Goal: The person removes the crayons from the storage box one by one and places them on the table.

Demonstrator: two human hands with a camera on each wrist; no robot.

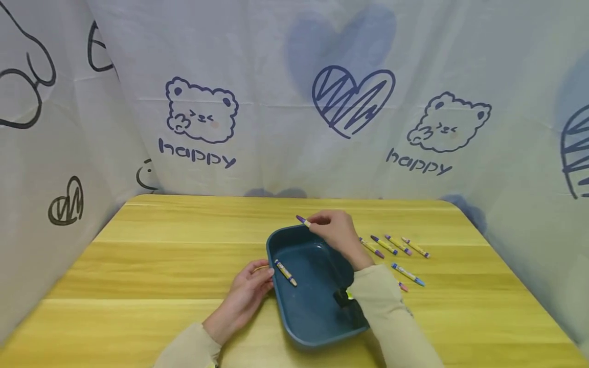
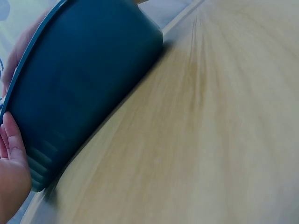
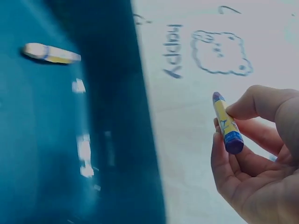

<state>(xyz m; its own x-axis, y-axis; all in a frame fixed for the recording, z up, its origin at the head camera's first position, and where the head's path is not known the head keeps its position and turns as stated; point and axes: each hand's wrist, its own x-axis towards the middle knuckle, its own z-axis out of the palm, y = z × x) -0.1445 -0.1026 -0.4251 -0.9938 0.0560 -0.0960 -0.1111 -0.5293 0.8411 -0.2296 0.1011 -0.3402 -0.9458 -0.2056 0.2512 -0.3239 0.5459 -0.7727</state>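
Note:
My right hand pinches a crayon between thumb and fingers, above the far rim of a dark blue-green plastic bin. The crayon has a yellow wrapper with blue bands and purple ends. Inside the bin, near its left wall, lies another yellow-wrapped crayon with a pale tip. My left hand is at the bin's left side, with its fairly straight fingers against the outer wall and the thumb at the rim. The right forearm hides part of the bin's right side.
To the right of the bin, several crayons lie on the wood-grain table, among them a blue-tipped crayon and a dark-ended crayon. A pink-tipped crayon shows partly past the right sleeve. A printed white curtain hangs behind the table.

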